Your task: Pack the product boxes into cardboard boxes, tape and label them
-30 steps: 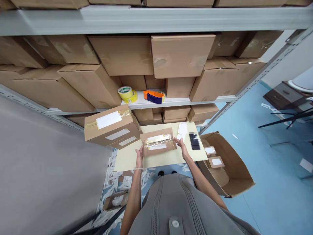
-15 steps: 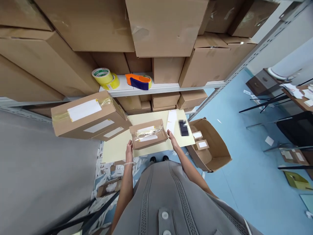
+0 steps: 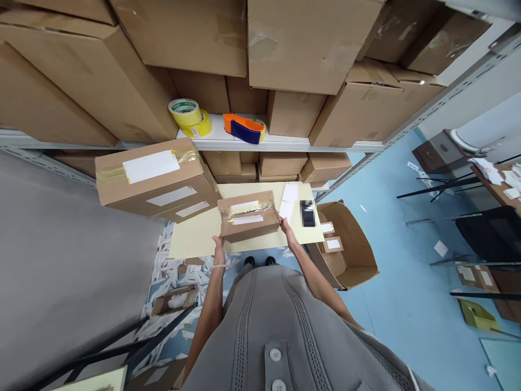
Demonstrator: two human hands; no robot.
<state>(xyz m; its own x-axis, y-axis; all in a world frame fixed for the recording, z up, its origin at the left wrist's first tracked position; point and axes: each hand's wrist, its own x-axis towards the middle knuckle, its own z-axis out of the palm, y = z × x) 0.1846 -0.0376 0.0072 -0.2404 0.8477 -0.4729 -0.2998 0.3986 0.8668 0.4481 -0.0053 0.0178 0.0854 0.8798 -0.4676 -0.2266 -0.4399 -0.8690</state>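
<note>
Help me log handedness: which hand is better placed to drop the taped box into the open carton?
Right, probably: the right hand grips the box on the side nearest the open carton; the left hand, the far side.

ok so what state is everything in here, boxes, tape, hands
small box, taped shut, labelled, held at both ends
left hand, gripping the small box's left end
right hand, gripping its right end
large box, taped shut, labelled
floor carton, open, small labelled boxes inside
tape rolls, stacked on the shelf
tape dispenser, lying on the shelf
</note>
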